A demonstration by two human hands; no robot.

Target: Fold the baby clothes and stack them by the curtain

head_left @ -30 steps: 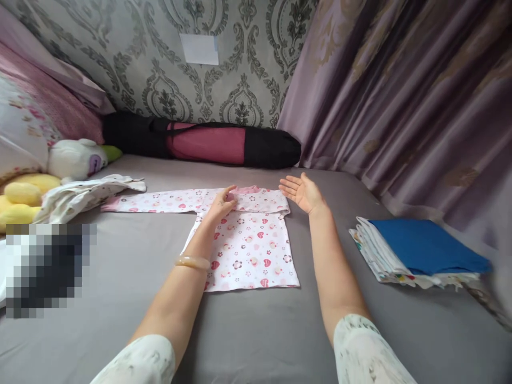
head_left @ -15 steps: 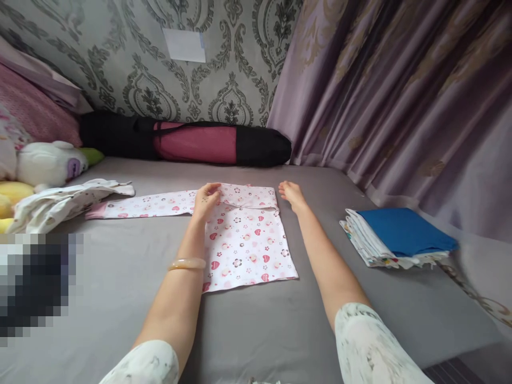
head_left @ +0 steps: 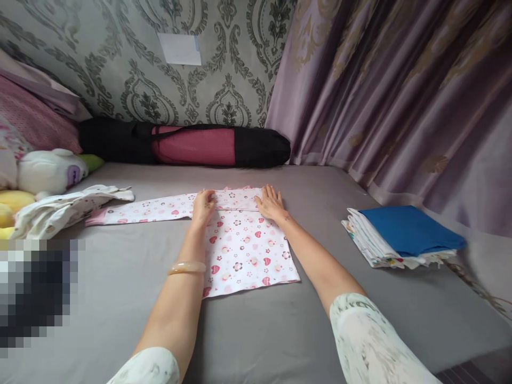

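Observation:
A white long-sleeved shirt (head_left: 244,245) with red hearts and flowers lies flat on the bed. One sleeve, with a pink cuff, stretches out to the left; the other lies folded across the top of the body. My left hand (head_left: 204,206) has its fingers bent around the cloth at the left shoulder. At the right shoulder, my right hand (head_left: 272,204) presses flat on the folded part, fingers stretched out. The cloth beneath both hands is hidden.
A folded stack with a blue cloth (head_left: 412,229) on top sits to the right. Left of the shirt are a crumpled white garment (head_left: 68,208) and plush toys (head_left: 48,170). A long black and pink bag (head_left: 192,145) lies along the wall, beside the purple curtain (head_left: 340,80).
My right hand has come in from beside the shirt and now lies flat on its right shoulder. My left hand stays at the left shoulder. The view has shifted slightly.

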